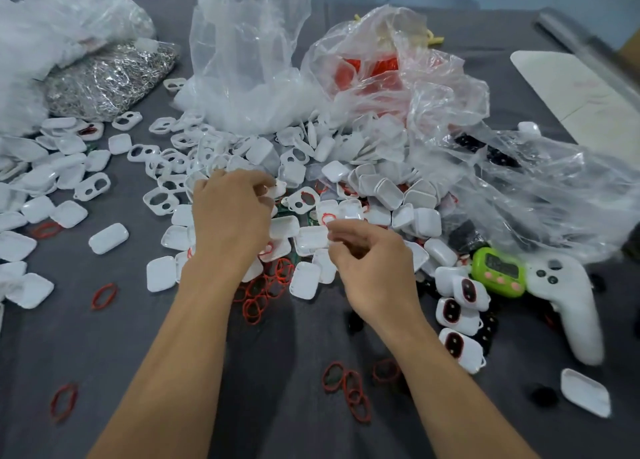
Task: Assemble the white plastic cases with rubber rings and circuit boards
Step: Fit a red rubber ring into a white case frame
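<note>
A heap of white plastic case halves (388, 192) covers the middle of the grey cloth. My left hand (228, 212) hovers over the heap with its fingers curled and pinches a small white case piece (277, 190) at its fingertips. Lower and to the right, my right hand (370, 264) has its thumb and forefinger pinched on a red rubber ring (327, 218) that lies over a white case. More loose red rings (263, 292) are piled between my wrists. Green circuit boards (313, 221) peek out from under the cases.
Finished cases with dark windows (460, 306) lie at the right beside a green timer (498, 271) and a white controller (568, 306). Clear bags stand behind: metal rings (110, 77) left, red rings (374, 70) centre. Black parts (464, 233) sit under the crumpled plastic on the right.
</note>
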Demonstrator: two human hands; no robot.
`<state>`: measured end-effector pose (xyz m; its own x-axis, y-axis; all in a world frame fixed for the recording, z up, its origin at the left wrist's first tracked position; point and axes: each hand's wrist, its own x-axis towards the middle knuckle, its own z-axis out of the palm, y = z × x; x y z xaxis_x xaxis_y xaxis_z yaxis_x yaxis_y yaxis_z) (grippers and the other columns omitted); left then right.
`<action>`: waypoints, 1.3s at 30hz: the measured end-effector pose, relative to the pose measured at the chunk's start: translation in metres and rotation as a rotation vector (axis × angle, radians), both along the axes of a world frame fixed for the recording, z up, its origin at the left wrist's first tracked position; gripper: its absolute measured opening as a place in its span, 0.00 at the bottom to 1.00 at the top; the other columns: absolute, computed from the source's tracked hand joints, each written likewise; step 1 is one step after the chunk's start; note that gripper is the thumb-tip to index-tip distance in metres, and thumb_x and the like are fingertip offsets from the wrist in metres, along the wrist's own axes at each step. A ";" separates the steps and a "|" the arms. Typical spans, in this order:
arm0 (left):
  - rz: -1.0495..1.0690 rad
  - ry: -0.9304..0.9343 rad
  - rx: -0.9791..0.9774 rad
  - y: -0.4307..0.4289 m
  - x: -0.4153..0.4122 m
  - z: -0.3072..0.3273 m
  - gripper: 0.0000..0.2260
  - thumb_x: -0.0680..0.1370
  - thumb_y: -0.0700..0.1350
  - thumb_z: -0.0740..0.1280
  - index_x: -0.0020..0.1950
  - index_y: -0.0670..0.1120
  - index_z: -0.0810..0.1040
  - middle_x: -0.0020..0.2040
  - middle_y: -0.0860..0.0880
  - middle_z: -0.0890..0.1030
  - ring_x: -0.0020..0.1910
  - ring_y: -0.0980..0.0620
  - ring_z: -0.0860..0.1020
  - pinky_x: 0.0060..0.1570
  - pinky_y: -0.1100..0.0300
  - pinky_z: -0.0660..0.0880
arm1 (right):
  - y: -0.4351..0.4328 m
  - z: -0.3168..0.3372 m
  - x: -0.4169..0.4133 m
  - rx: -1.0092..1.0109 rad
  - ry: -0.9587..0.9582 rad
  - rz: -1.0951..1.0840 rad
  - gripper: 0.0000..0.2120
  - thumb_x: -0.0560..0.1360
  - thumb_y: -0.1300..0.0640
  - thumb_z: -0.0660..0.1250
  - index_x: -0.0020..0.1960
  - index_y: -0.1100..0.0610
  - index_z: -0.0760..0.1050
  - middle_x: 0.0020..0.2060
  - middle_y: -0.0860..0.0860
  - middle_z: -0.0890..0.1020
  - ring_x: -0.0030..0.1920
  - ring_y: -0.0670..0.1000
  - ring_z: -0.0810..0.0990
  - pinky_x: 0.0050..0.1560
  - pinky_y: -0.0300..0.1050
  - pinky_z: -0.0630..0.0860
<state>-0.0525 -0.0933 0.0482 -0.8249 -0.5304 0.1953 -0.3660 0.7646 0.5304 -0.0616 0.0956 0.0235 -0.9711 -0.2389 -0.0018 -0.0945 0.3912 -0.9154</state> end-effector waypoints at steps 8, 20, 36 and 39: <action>-0.224 -0.020 0.540 0.056 0.033 0.003 0.06 0.75 0.47 0.74 0.46 0.58 0.88 0.33 0.62 0.83 0.33 0.65 0.79 0.37 0.70 0.72 | 0.028 0.009 0.000 -0.050 0.111 0.041 0.07 0.75 0.57 0.74 0.48 0.44 0.85 0.35 0.37 0.85 0.37 0.40 0.84 0.40 0.30 0.76; -0.191 0.251 1.532 0.105 0.036 -0.026 0.18 0.75 0.48 0.72 0.64 0.46 0.80 0.53 0.49 0.86 0.53 0.53 0.83 0.56 0.59 0.80 | 0.070 0.007 -0.028 -0.047 -0.169 -0.116 0.07 0.75 0.56 0.71 0.40 0.50 0.85 0.31 0.47 0.85 0.29 0.46 0.80 0.34 0.41 0.76; -0.107 0.319 1.579 0.065 0.050 -0.026 0.12 0.76 0.49 0.69 0.56 0.47 0.83 0.52 0.45 0.86 0.53 0.51 0.84 0.56 0.53 0.82 | 0.046 0.003 -0.049 0.579 0.281 0.183 0.07 0.71 0.60 0.73 0.42 0.47 0.84 0.37 0.44 0.83 0.44 0.48 0.79 0.51 0.43 0.71; -0.135 0.288 1.608 0.070 0.050 -0.025 0.09 0.76 0.49 0.69 0.53 0.49 0.87 0.54 0.42 0.86 0.56 0.48 0.85 0.50 0.55 0.83 | 0.055 0.014 -0.041 0.009 -0.063 0.062 0.08 0.67 0.64 0.76 0.40 0.51 0.86 0.36 0.44 0.86 0.39 0.43 0.84 0.43 0.36 0.77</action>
<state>-0.0024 -0.0233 0.0227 -0.9158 -0.2594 -0.3068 -0.1003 -0.5919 0.7998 -0.1030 0.1510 0.0375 -0.9522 -0.2983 -0.0653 -0.0609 0.3950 -0.9167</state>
